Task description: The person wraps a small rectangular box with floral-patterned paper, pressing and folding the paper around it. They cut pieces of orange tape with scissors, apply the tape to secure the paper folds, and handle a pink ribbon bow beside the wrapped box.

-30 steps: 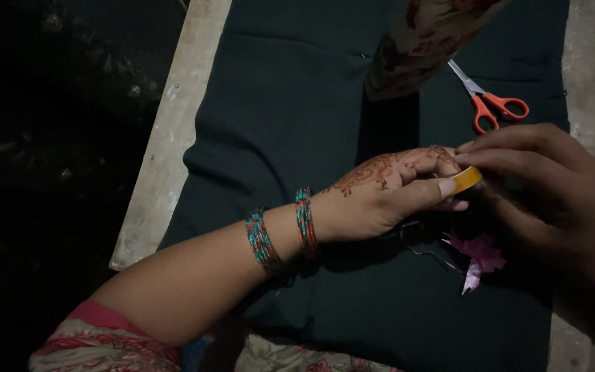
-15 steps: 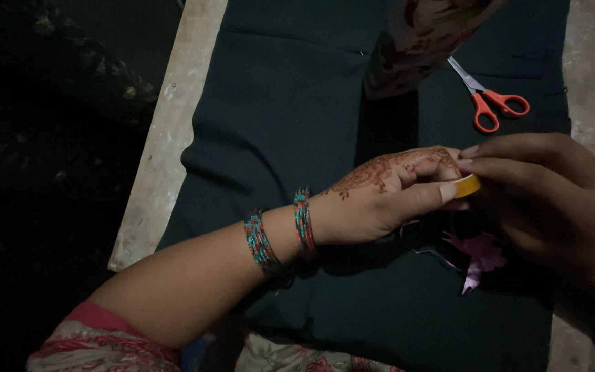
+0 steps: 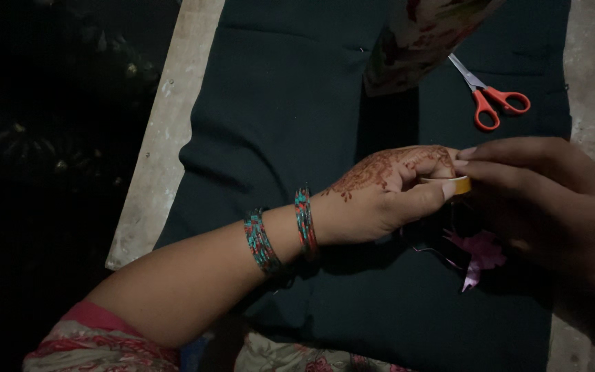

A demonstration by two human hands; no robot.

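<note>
Over the dark green cloth [image 3: 277,103] | left hand [image 3: 380,196] closed, thumb and fingers pinching a small yellow tape roll [image 3: 452,183] | right hand [image 3: 545,200] closed, fingertips gripping the roll's other side | pink flower piece [image 3: 480,251] beneath | red-handled scissors [image 3: 494,100] lying well apart

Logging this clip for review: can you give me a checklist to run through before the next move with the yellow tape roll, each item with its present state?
1. Left hand grips the yellow tape roll between thumb and fingers: ok.
2. Right hand meets the roll at its edge: ok.
3. Free tape end found and lifted: cannot tell, fingers hide it.
4. Pink flower piece lies on the dark green cloth below the hands: ok.
5. Orange-handled scissors lie apart from both hands, blades shut: ok.
6. Lighting good enough for fine work: not ok, scene is dim.
</note>
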